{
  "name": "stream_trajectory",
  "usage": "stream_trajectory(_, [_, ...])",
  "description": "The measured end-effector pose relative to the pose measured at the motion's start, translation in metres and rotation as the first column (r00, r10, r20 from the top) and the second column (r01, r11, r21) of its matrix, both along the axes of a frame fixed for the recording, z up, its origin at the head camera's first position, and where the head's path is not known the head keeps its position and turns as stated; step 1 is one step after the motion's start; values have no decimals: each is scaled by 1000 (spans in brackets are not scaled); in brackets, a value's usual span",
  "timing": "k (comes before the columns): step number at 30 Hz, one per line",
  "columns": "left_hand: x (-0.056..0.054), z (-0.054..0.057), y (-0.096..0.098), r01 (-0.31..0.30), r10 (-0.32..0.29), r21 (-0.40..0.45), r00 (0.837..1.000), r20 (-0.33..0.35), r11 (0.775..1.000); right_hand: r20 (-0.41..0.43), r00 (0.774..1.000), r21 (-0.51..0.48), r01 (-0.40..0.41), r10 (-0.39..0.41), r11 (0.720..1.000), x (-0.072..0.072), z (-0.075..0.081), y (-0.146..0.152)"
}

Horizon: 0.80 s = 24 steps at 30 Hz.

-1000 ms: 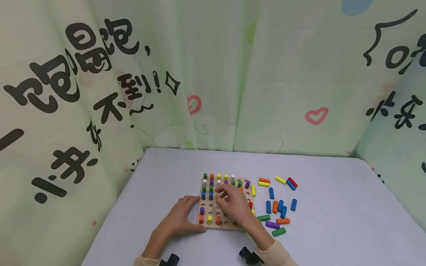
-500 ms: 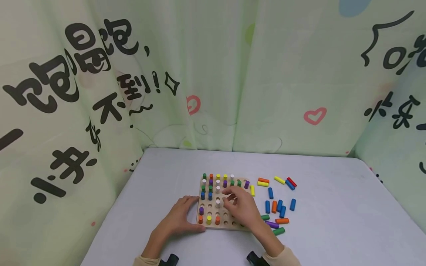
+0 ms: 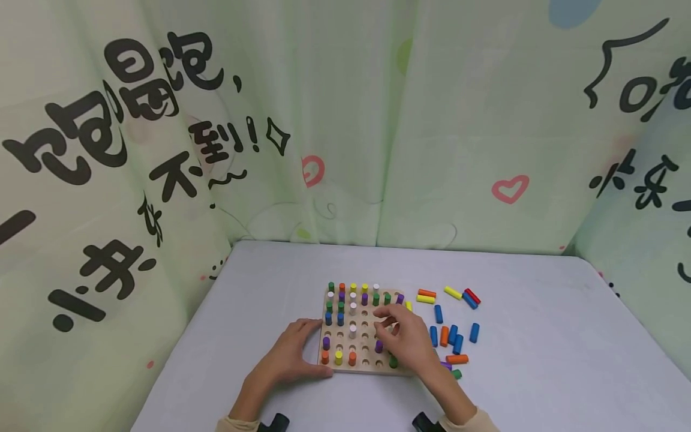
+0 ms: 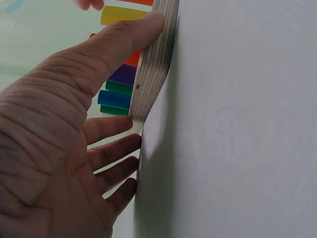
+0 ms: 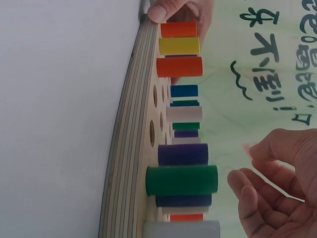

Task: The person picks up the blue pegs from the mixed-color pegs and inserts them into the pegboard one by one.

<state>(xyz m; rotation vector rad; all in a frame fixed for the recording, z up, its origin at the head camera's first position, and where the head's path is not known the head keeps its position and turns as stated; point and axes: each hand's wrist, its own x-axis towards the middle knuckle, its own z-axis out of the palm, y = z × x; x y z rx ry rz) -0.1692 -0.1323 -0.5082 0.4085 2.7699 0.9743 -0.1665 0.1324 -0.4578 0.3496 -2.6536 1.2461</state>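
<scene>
Right hand [image 3: 407, 338] half-open, empty, over board [image 3: 358, 342].
Left hand [image 3: 292, 353] spread against eight o'clock corner; best brace there, move pegs [image 3: 353, 331] straight.

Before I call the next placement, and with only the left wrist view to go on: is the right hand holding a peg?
Observer: No, the right wrist view shows a gap between the right hand's thumb and fingers, with nothing in it.
Operator: Where are the loose pegs?
Observer: On the table, to the right of the pegboard; the loose pegs show in the head view.
Operator: Any free holes in the near row?
Observer: Yes, two, between an orange peg and a green peg.
</scene>
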Motion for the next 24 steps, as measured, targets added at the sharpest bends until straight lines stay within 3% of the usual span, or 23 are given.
stream_trajectory(9, [1,0,0,-4,4,1,1000,-1,1000,36,999,14,22,-23,1000,1,-1,14])
stream_trajectory(24, [1,2,0,-4,4,0,1000,-3,1000,13,997,58,71,-72,996,0,-2,39])
